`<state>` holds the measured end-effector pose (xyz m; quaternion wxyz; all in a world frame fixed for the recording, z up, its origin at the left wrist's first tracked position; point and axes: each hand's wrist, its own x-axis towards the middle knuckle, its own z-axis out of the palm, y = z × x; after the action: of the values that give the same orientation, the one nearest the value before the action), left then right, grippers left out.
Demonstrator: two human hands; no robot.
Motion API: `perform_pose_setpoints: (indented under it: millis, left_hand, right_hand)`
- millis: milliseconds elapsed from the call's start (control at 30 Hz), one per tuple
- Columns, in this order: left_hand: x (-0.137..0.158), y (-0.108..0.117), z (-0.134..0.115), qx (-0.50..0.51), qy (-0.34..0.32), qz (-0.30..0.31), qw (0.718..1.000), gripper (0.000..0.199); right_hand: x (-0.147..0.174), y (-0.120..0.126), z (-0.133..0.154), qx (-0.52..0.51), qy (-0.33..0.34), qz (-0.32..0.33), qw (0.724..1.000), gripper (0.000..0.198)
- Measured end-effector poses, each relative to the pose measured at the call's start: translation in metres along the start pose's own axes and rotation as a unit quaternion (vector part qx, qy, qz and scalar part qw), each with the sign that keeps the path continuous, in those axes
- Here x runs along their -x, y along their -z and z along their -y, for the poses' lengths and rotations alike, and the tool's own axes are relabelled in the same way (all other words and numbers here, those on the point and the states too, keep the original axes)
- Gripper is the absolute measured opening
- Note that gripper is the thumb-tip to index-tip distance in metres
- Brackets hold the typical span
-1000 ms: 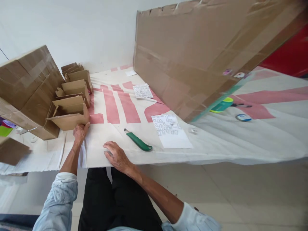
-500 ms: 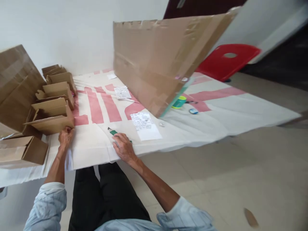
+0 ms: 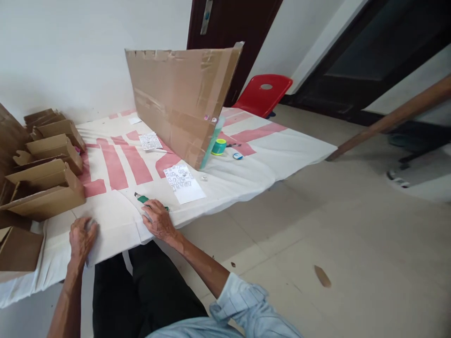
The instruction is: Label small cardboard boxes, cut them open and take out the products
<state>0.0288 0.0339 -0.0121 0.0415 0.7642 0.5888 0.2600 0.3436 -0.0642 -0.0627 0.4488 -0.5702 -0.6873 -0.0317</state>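
My right hand (image 3: 158, 219) rests at the table's front edge, its fingers over a green utility knife (image 3: 143, 199). The knife lies on the cloth with its dark tip pointing away to the left; part of the handle is hidden under my fingers. My left hand (image 3: 81, 237) lies on the white cloth near the edge, thumb apart from the bent fingers, with nothing visible in it. Just beyond it stands an open cardboard box (image 3: 49, 192), first of several small boxes in a row. To the right of the knife lies a sheet of paper with small drawn shapes (image 3: 188, 190).
A large cardboard panel (image 3: 172, 98) stands upright on the table (image 3: 282, 155). Beside it are a green-and-yellow tape roll (image 3: 219, 147) and a small blue-and-white roll (image 3: 237, 156). Another printed paper (image 3: 150, 141) lies farther back. A red chair (image 3: 264, 96) stands beyond the table.
My left hand has come away from the small box's corner and now rests on the cloth. The view has swung right. My right hand stays on the knife.
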Motion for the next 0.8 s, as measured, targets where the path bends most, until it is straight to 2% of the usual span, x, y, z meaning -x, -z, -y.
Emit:
perform_pose_setpoints:
  millis: [100, 233, 333, 433, 600, 667, 800]
  left_hand:
    - [0.018, -0.005, -0.005, 0.011, -0.016, -0.020, 1.000, 0.036]
    - [0.023, -0.005, -0.009, 0.023, -0.020, -0.029, 0.999, 0.035]
    - [0.021, -0.003, -0.009, 0.028, -0.018, -0.024, 0.999, 0.037]
    - [0.021, -0.002, -0.010, 0.028, -0.011, -0.014, 0.999, 0.036]
    - [0.022, -0.002, -0.012, 0.017, 0.001, -0.010, 1.000, 0.034]
    - [0.021, -0.002, -0.013, 0.019, 0.001, -0.007, 1.000, 0.033]
    - [0.020, 0.000, -0.015, 0.016, 0.009, -0.001, 1.000, 0.030]
  right_hand:
    - [0.000, 0.002, 0.002, 0.001, 0.000, -0.013, 1.000, 0.031]
    - [0.002, 0.014, -0.002, 0.007, -0.014, -0.055, 0.998, 0.031]
    - [0.009, 0.034, -0.023, 0.039, -0.040, -0.100, 0.993, 0.033]
    - [0.022, 0.056, -0.059, 0.106, -0.095, -0.129, 0.981, 0.035]
    - [0.047, 0.077, -0.113, 0.217, -0.223, -0.099, 0.945, 0.046]
    - [0.053, 0.077, -0.123, 0.226, -0.239, -0.084, 0.941, 0.048]
    - [0.058, 0.072, -0.127, 0.217, -0.230, -0.084, 0.945, 0.049]
